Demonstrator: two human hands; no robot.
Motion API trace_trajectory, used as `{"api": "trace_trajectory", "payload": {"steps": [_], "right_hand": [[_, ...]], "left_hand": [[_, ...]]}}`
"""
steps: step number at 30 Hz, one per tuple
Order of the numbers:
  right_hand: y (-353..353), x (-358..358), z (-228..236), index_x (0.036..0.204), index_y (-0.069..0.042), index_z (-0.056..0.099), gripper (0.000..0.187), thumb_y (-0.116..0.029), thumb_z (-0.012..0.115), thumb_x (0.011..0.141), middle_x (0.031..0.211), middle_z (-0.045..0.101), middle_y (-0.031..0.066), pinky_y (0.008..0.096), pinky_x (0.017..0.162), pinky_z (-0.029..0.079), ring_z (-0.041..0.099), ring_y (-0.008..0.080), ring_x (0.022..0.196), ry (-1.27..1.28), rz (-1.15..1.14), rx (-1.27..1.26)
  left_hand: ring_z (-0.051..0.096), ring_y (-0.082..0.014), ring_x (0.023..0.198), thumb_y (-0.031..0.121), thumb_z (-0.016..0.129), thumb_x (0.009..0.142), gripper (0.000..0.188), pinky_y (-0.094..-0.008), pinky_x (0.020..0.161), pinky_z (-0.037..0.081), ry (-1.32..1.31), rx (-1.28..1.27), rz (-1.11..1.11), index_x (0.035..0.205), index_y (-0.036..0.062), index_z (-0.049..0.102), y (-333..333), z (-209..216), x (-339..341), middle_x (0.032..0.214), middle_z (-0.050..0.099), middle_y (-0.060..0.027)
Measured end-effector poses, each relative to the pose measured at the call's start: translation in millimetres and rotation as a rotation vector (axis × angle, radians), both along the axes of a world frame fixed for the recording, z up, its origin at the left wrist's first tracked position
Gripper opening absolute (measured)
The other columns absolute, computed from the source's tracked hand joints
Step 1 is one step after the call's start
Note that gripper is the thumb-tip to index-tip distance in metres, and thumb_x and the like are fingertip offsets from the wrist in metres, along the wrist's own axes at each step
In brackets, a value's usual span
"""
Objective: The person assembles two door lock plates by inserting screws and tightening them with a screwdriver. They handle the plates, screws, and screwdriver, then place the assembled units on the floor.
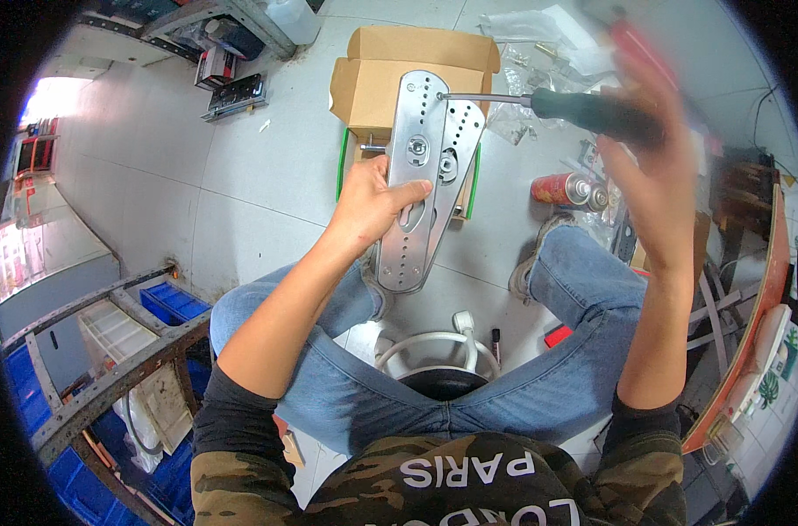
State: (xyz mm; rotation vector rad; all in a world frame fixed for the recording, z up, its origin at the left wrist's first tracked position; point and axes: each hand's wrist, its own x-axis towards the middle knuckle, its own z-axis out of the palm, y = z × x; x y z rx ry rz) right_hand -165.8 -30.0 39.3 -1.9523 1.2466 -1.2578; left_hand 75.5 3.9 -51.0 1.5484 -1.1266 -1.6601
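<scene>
My left hand (pixel 373 202) grips a long shiny metal plate (pixel 421 188) with rows of small holes, holding it upright over the floor between my knees. My right hand (pixel 658 167), blurred with motion, holds a screwdriver (pixel 583 112) with a black and red handle. Its thin shaft runs left and its tip touches the upper part of the plate. Behind the plate stands an open cardboard box (pixel 390 79) on the tiled floor.
A red spray can (pixel 559 188) lies on the floor at the right, near clear plastic bags of small parts (pixel 539 35). A metal frame (pixel 110 351) and blue bins (pixel 175 302) stand at the left. A white hose (pixel 434 342) sits between my legs.
</scene>
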Motion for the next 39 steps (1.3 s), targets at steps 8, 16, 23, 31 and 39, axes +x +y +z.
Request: {"api": "trace_trajectory", "payload": {"steps": [8,16,23,31,39], "right_hand": [[3,-6,5,0.106,-0.004,0.057,0.032,-0.01,0.063,0.076,0.103,0.055,0.0071,0.023,0.073,0.043,0.053,0.0125,0.089,0.168,-0.136,0.362],[0,-10,1,0.102,-0.003,0.059,0.028,-0.007,0.061,0.075,0.096,0.055,0.0038,0.022,0.076,0.041,0.052,0.011,0.086,0.062,-0.023,0.166],[1,-10,2,0.103,-0.003,0.059,0.027,-0.007,0.061,0.076,0.094,0.055,0.0023,0.0191,0.069,0.04,0.051,0.0084,0.079,0.019,-0.04,0.162],[1,-11,5,0.101,-0.004,0.059,0.026,-0.006,0.062,0.075,0.088,0.056,0.001,0.0173,0.064,0.041,0.052,0.0068,0.073,0.023,-0.077,0.159],[1,-13,9,0.098,-0.004,0.059,0.023,-0.007,0.063,0.075,0.083,0.056,-0.0007,0.0172,0.064,0.04,0.05,0.0052,0.071,0.052,-0.163,0.148]], "left_hand": [[0.06,-0.0142,0.067,0.005,0.063,0.073,0.026,-0.0253,0.063,0.048,0.056,0.004,0.014,0.094,-0.0068,0.055,1,-1,2,0.083,0.063,-0.012],[0.061,-0.0158,0.072,0.004,0.063,0.073,0.03,-0.0266,0.066,0.05,0.133,0.039,0.056,0.098,-0.0082,0.053,-2,-3,4,0.089,0.062,-0.014],[0.061,-0.0163,0.072,0.003,0.063,0.073,0.03,-0.0274,0.065,0.051,0.183,0.053,0.079,0.099,-0.0088,0.052,-2,-2,3,0.089,0.062,-0.0149],[0.061,-0.0144,0.069,0.004,0.061,0.073,0.021,-0.027,0.063,0.049,0.201,0.078,0.152,0.092,-0.0053,0.057,-1,6,1,0.084,0.063,-0.0113],[0.062,-0.0166,0.067,0.003,0.061,0.072,0.023,-0.0272,0.059,0.05,0.234,0.065,0.312,0.092,-0.0069,0.055,-3,6,5,0.082,0.063,-0.0135]]}}
